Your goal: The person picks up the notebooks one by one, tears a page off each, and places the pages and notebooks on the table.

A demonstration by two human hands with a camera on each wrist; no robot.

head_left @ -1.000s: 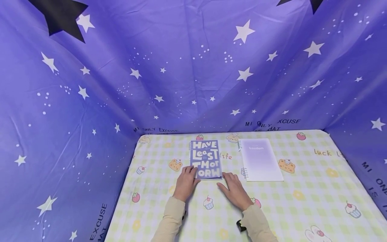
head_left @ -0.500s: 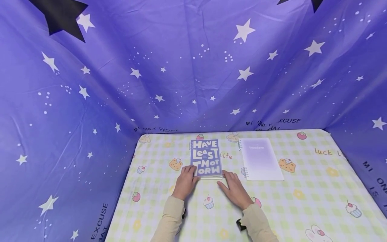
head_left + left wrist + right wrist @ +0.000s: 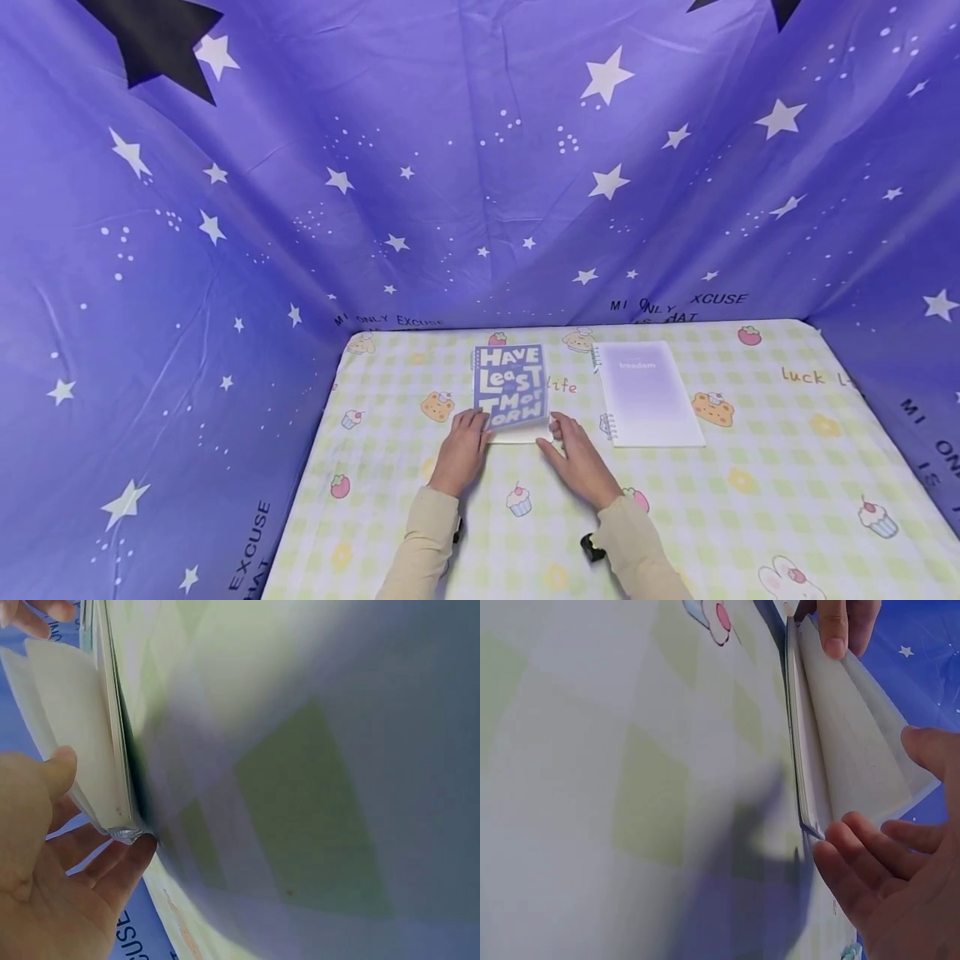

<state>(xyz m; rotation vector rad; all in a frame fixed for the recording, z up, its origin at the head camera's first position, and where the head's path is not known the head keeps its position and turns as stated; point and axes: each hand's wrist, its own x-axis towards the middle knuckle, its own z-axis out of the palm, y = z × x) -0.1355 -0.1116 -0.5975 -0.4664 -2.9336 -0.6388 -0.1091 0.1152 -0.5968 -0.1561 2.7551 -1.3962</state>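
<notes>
A spiral notebook (image 3: 512,383) with a blue-purple cover and big white lettering lies on the table in the head view. Its front cover and a leaf or more are raised at the near right corner, baring pale pages (image 3: 847,735). My left hand (image 3: 459,454) holds the notebook's lower left side, fingers at the ringed spine (image 3: 126,834) and thumb over the leaves. At the lower right side is my right hand (image 3: 577,458). Its loosely bent fingers (image 3: 855,855) meet the page edges, and its thumb is near the lifted cover's edge.
To the right lies a second spiral notebook (image 3: 651,396), pale purple and closed. A checked cloth (image 3: 787,500) with cartoon prints covers the table. Purple star-printed curtains (image 3: 480,167) hang behind and on both sides.
The notebook's cover has risen from nearly flat, its near right corner lifting and uncovering white pages. My right fingers have moved slightly up along the edge; my left hand has hardly moved.
</notes>
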